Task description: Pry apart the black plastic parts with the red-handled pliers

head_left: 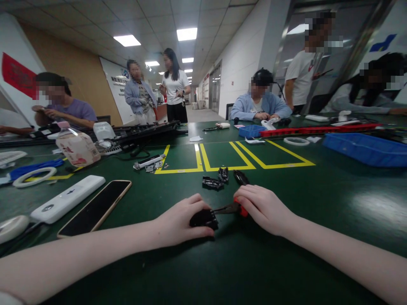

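Observation:
Low over the green table point(241, 267), my left hand point(182, 218) grips a small black plastic part point(205, 219), its thumb and fingers around the sides. My right hand point(263, 207) is closed on the red handles of a pair of pliers point(227, 209). The metal jaws point left and reach the right edge of the black part; whether they pinch it I cannot tell. Just beyond the hands lie two broken-looking black pieces, one flat point(213, 182) and one more upright point(223, 174). A glossy black rounded piece point(241, 178) rests beside my right hand.
A phone point(95, 209) and a white oblong device point(68, 198) lie left of my left arm. Behind them stands a drink bottle point(76, 146). Yellow tape outlines point(227, 168) mark the table ahead. Blue trays point(365, 149) sit at right. Several people are around the table's far side.

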Motion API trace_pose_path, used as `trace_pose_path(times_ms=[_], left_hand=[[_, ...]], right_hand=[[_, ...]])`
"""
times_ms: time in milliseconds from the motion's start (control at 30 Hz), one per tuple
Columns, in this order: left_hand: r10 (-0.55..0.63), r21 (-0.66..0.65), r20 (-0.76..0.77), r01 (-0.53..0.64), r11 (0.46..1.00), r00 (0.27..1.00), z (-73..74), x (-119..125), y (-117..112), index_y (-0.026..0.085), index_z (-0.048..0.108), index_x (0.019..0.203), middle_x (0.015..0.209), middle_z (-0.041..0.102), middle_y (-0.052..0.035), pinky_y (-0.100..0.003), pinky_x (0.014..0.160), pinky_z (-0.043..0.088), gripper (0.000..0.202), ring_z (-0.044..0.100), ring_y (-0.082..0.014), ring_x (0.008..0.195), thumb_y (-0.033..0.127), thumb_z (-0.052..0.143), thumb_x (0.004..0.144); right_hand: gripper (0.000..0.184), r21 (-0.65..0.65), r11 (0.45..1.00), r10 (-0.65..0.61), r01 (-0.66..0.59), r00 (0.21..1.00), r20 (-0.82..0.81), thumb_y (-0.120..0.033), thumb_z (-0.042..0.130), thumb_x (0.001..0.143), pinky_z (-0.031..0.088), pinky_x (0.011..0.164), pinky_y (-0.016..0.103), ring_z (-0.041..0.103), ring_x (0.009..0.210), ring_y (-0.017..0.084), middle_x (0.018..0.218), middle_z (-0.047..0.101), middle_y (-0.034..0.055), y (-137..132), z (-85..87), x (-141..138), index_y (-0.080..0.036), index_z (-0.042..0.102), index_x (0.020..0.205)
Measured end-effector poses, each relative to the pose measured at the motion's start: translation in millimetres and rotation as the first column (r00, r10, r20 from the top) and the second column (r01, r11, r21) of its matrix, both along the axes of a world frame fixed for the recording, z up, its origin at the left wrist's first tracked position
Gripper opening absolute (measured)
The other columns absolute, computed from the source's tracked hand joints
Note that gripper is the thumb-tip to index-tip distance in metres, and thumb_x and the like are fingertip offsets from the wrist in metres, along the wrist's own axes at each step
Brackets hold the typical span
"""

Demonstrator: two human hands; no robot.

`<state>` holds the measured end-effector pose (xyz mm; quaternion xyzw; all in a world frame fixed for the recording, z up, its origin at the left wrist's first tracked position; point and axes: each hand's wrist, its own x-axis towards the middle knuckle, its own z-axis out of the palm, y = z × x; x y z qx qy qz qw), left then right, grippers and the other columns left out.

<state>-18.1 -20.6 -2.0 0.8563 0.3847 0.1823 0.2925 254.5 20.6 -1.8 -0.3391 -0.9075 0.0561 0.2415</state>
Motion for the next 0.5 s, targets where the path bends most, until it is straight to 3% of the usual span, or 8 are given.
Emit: trace_pose_path(times_ms=[133,367,500], left_hand=[[0.042,-0.012,-0.021,-0.042,0.999,0.999,0.4,-5.8,-2.1,0.025,0.044,0.14,0.128,0.051,-0.0081,-0.042,0.095,0.05,0.075,0.055,-0.0252,0.11,0.056,0.074,0.079],[0.044,0.054,-0.102,-0.039,0.998,0.994,0.1,-14.4,0.4,0.022,0.055,0.119,0.117,0.055,-0.0075,-0.041,0.089,0.05,0.037,0.057,-0.0232,0.102,0.048,0.06,0.092],[0.071,0.0,-0.092,-0.071,0.997,0.993,3.4,-11.6,0.9,0.021,0.054,0.114,0.109,0.061,-0.0058,-0.037,0.079,0.05,0.034,0.06,-0.0211,0.092,0.047,0.058,0.093]], right_hand=[[0.036,-0.006,1.0,-0.015,0.015,1.0,0.012,-0.036,0.035,0.104,0.045,0.069,0.035,0.061,0.075,0.021,0.084,0.069,0.0061,-3.8,3.2,-1.5,-0.02,0.063,0.089],[0.034,0.013,1.0,0.004,-0.005,0.999,0.032,-0.035,0.036,0.103,0.042,0.066,0.033,0.059,0.072,0.019,0.083,0.067,0.0059,-5.5,4.5,-2.0,-0.02,0.062,0.087],[0.033,0.033,0.999,0.017,-0.018,0.999,0.035,-0.034,0.036,0.103,0.041,0.065,0.033,0.059,0.074,0.019,0.09,0.067,0.0071,-6.7,5.4,-2.5,-0.02,0.063,0.089]])
